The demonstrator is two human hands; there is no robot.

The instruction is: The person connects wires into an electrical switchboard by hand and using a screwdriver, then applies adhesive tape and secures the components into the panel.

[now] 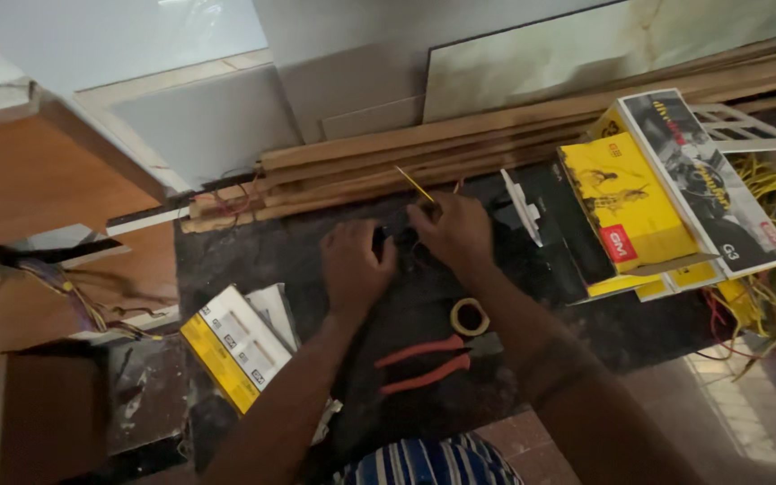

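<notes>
— What have the hands got hold of?

— The right hand [454, 232] is pinched shut on a thin yellow wire [415, 184] that pokes up and away from its fingertips, toward the far edge of the dark worktop [253, 251]. The left hand [355, 265] is curled over something small and dark just beside it; I cannot tell how tightly.

— And around them?

— Near the front edge lie red-handled pliers [424, 362], with a roll of tape [470, 317] touching their head. A yellow box [231, 346] sits at the left corner, yellow cartons [639, 202] at the right, wooden battens [496, 135] along the far edge.
</notes>
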